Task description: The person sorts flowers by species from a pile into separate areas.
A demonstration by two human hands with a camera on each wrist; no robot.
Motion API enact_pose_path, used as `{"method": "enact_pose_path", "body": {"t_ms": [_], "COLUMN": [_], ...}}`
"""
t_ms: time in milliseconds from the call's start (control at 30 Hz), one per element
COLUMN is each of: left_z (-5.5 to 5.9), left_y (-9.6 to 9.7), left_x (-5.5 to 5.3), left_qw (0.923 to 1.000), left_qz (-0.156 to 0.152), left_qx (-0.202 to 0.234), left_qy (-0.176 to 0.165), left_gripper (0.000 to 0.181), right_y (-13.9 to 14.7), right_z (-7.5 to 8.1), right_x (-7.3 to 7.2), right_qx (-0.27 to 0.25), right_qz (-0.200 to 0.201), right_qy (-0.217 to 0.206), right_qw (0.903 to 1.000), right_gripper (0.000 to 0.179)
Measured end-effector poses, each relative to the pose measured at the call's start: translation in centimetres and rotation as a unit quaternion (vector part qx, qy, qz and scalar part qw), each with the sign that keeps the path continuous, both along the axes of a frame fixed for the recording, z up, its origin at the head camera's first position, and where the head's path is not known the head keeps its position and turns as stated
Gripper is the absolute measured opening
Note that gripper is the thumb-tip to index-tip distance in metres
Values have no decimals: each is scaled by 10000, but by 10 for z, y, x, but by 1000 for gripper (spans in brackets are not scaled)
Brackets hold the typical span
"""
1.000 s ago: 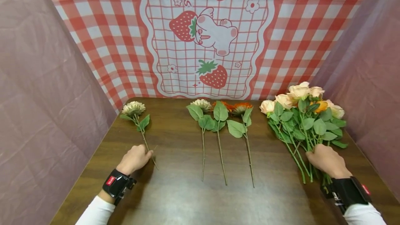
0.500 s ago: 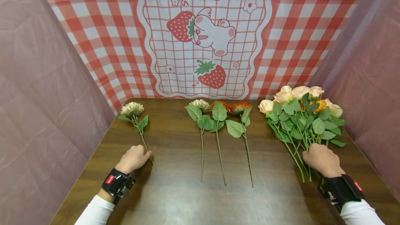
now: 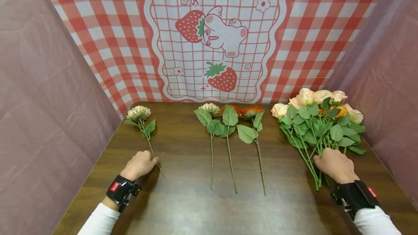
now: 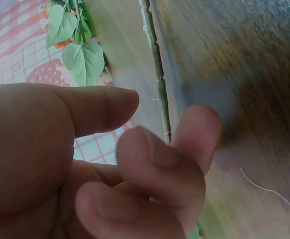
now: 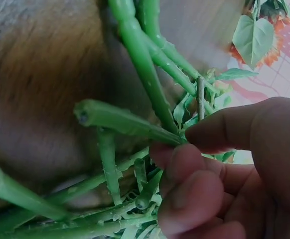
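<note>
My left hand (image 3: 139,164) lies at the lower stem of a cream, many-petalled flower (image 3: 139,113) on the table's left. In the left wrist view, a gap shows between thumb and loosely curled fingers; the stem (image 4: 157,64) runs down behind the fingers, with no grip seen. On the right, my right hand (image 3: 335,164) is among the green stems of a bunch of pale peach roses (image 3: 306,97). Thumb and fingertips pinch one rose stem (image 5: 127,124) in the right wrist view, its cut end sticking out. Under the hand, other stems are partly hidden.
Three more flowers lie in the middle: a cream one (image 3: 211,109) and two orange ones, one of them the right-hand orange flower (image 3: 252,112). An orange rose (image 3: 341,111) sits within the bunch. Behind the wooden table (image 3: 183,206) hangs a checked strawberry cloth (image 3: 222,79).
My right hand has shifted a little left along the rose stems, and some peach rose heads have moved within the bunch. The left hand and its flower stay put.
</note>
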State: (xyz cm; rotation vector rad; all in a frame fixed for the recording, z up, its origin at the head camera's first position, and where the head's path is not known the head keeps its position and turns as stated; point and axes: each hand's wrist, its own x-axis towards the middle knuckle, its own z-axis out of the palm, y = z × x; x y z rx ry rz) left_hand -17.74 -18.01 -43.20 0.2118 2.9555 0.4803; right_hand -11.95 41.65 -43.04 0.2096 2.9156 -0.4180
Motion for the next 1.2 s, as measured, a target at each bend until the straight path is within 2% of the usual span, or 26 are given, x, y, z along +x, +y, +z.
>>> {"method": "enact_pose_path", "body": {"t_ms": [167, 400, 533, 667, 733, 833, 933, 1067, 1200], "left_z": [-1, -2, -4, -7, -8, -10, -12, -12, -6], "left_y": [0, 0, 1, 2, 1, 0, -3, -6, 1], "left_x": [0, -6, -11, -15, -17, -18, -18, -14, -5], "left_qw": [10000, 9998, 9995, 9995, 9995, 9989, 9964, 9912, 9871], "left_qz": [-6, -105, -206, -176, -112, 20, 264, 540, 461], "left_qx": [0, 148, 211, 260, 294, 426, 707, 1107, 1497], "left_qy": [-32, 63, 150, 24, -57, -199, -387, -483, -321], "left_gripper": [34, 33, 34, 31, 27, 21, 21, 25, 25], "right_y": [-1, -6, -17, -39, -53, -76, -98, -123, -146], "right_z": [0, 5, 10, 15, 17, 19, 17, 14, 14], "right_x": [3, 8, 13, 19, 21, 25, 29, 36, 40], "right_qx": [-19, 55, 171, 140, 98, 29, -107, -372, -648], "right_qz": [12, -20, -97, -26, 95, 236, 442, 824, 1175], "right_qy": [56, 351, 830, 1682, 2138, 2582, 2811, 2880, 2829], "right_qw": [10000, 9994, 9964, 9856, 9768, 9658, 9586, 9534, 9497], "right_gripper": [38, 43, 46, 44, 41, 38, 31, 26, 23]}}
